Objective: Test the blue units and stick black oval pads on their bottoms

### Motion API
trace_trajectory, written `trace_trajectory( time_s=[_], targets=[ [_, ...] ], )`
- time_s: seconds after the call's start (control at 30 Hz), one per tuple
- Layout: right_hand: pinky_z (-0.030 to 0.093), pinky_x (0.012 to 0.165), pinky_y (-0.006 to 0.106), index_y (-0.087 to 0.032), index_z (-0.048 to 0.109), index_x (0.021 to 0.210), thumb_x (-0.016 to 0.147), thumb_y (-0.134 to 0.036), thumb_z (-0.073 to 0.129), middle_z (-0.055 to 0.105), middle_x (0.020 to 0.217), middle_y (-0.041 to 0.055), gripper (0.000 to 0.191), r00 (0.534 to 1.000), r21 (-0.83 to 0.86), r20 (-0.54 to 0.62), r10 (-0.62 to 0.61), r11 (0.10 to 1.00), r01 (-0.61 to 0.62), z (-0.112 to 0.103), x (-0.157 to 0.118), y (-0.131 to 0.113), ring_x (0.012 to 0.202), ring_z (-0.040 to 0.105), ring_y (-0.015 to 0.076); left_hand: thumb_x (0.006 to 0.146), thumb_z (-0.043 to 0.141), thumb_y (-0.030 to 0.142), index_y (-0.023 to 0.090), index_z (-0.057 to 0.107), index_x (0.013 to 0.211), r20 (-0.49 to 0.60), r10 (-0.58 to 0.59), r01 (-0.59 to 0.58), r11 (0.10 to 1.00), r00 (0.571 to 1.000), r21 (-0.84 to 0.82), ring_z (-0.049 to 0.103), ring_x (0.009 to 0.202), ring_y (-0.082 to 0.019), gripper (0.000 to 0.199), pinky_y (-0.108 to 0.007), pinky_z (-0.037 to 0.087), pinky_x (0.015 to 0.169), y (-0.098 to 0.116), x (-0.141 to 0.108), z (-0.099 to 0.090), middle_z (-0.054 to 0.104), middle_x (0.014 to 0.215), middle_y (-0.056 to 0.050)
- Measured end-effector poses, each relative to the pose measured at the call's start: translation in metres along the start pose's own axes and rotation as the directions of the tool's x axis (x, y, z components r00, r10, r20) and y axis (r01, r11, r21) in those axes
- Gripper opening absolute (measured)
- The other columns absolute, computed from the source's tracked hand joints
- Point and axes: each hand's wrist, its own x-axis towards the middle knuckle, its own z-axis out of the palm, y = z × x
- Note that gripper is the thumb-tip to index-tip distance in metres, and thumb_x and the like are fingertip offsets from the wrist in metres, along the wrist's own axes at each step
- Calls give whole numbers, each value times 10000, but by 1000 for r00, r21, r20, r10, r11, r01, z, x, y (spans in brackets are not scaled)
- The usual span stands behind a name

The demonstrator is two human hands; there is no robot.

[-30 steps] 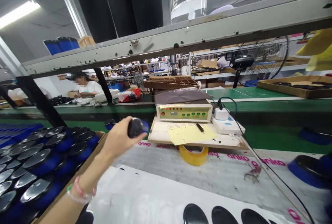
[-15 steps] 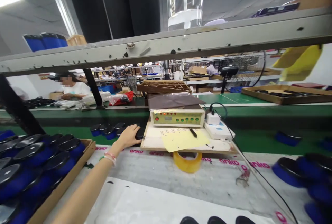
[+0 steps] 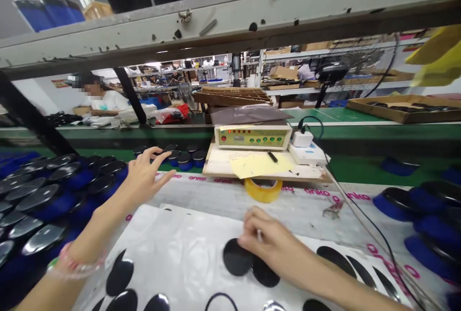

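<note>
My left hand (image 3: 147,174) is open, thumb and fingers apart, just in front of a row of blue parts with black tops (image 3: 185,160) on the green conveyor. Nothing shows in its grasp. Over a white backing sheet (image 3: 187,239), my right hand (image 3: 264,236) pinches the edge of a black round sticker (image 3: 236,258) between thumb and fingers. Another black sticker (image 3: 265,273) lies partly under that hand. Several more stickers, such as a black oval one (image 3: 120,275), are spread over the sheet.
Many blue parts with black tops (image 3: 41,200) crowd the left side; more are heaped at right (image 3: 432,205). A control box (image 3: 252,138), yellow paper (image 3: 257,163), tape roll (image 3: 263,191) and cable (image 3: 363,220) are ahead. A shelf edge (image 3: 230,11) crosses above. A person (image 3: 104,100) sits beyond.
My left hand has drawn back from the part beside the control box and opened. My right hand has come into view over the sheet. The view has tipped downward.
</note>
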Motion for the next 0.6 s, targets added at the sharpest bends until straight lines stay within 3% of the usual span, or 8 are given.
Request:
trace_trajectory(
  time_s=[0.1, 0.17, 0.23, 0.3, 0.4, 0.5, 0.6],
  targets=[
    [444, 712, 241, -200, 494, 705, 871, -259, 539, 532, 883, -5, 182, 990, -64, 132, -54, 996, 62, 44, 41, -6, 797, 559, 131, 870, 392, 546, 287, 519, 1199, 0, 1, -1, 1000, 1000, -14, 513, 1074, -296, 437, -441, 423, 856, 5, -61, -35, 494, 1223, -87],
    [446, 696, 237, -193, 481, 673, 862, -254, 551, 537, 861, -2, 211, 984, -96, 163, -75, 991, 92, 63, 52, -2, 809, 560, 140, 867, 417, 532, 303, 542, 1149, -8, -33, 33, 996, 999, -84, 536, 1047, -292, 384, -438, 441, 859, 14, -106, -45, 536, 1183, -71],
    [442, 721, 260, -190, 468, 656, 862, -250, 558, 541, 857, 11, 233, 981, -157, 167, -97, 980, 124, 72, 53, 2, 845, 549, 163, 862, 445, 511, 309, 563, 1091, -12, -139, 134, 973, 990, -186, 566, 1005, -282, 327, -421, 470, 839, 26, -149, -43, 573, 1123, -63],
    [431, 743, 311, -185, 477, 666, 858, -244, 575, 540, 872, 33, 223, 981, -245, 151, -119, 957, 154, 75, 50, 1, 857, 530, 198, 864, 447, 506, 303, 586, 1034, 12, -298, 291, 920, 954, -264, 589, 964, -271, 299, -402, 495, 793, 39, -187, -32, 584, 1089, -62],
    [408, 762, 390, -174, 518, 771, 823, -230, 635, 538, 933, 67, 139, 981, -379, 112, -157, 906, 188, 68, 43, -10, 862, 510, 248, 841, 444, 557, 281, 611, 1028, 85, -526, 527, 804, 846, -276, 570, 1009, -276, 373, -413, 486, 832, 55, -229, -10, 550, 1140, -68],
    [419, 749, 412, -176, 519, 879, 845, -283, 619, 553, 945, 69, 150, 979, -448, 85, -185, 870, 204, 44, 29, -24, 862, 529, 262, 768, 459, 633, 208, 609, 1069, 38, -677, 674, 722, 735, -155, 547, 1025, -327, 542, -481, 453, 877, 63, -254, 6, 508, 1176, -128],
    [468, 701, 404, -199, 523, 889, 912, -343, 496, 600, 887, 52, 148, 987, -528, 65, -150, 834, 162, 9, -1, -16, 811, 589, 248, 712, 463, 677, 132, 552, 1164, 56, -831, 833, 551, 553, -54, 552, 990, -364, 714, -511, 445, 872, 65, -264, 10, 459, 1176, -186]
  ],
)
